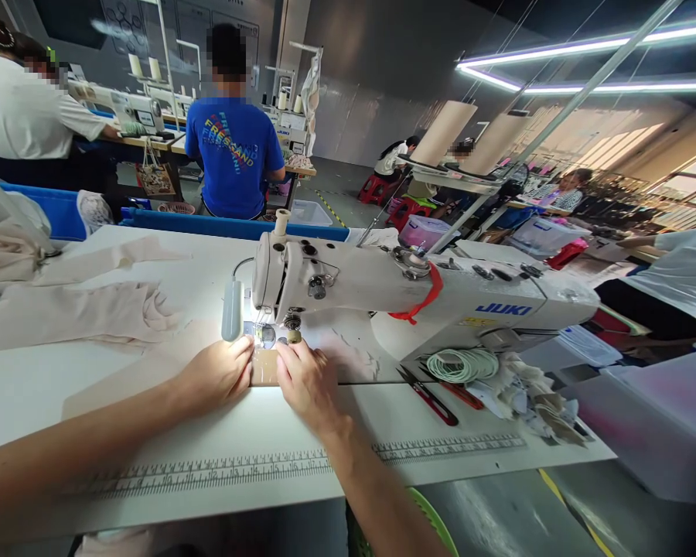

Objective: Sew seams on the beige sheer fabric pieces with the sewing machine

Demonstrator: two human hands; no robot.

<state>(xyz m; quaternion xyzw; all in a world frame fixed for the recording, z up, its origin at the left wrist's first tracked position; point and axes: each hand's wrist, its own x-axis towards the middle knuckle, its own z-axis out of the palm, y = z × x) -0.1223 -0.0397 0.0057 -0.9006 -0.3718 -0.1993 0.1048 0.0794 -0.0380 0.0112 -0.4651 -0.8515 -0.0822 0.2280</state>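
Observation:
A white JUKI sewing machine (417, 298) stands on the white table (220, 433). Under its needle lies a small beige fabric piece (265, 367), lit by the machine lamp. My left hand (217, 373) rests on the fabric's left side with fingers curled down onto it. My right hand (308, 381) presses the fabric's right side, fingers together and pointing toward the needle. Both hands lie flat on the cloth rather than gripping it.
Beige fabric pieces (75, 309) lie at the left of the table. Red-handled snips (429, 396), a coil of pale cord (462, 363) and scraps (533, 394) sit right of the machine. A printed ruler (220, 469) runs along the front edge. Other people work at machines behind.

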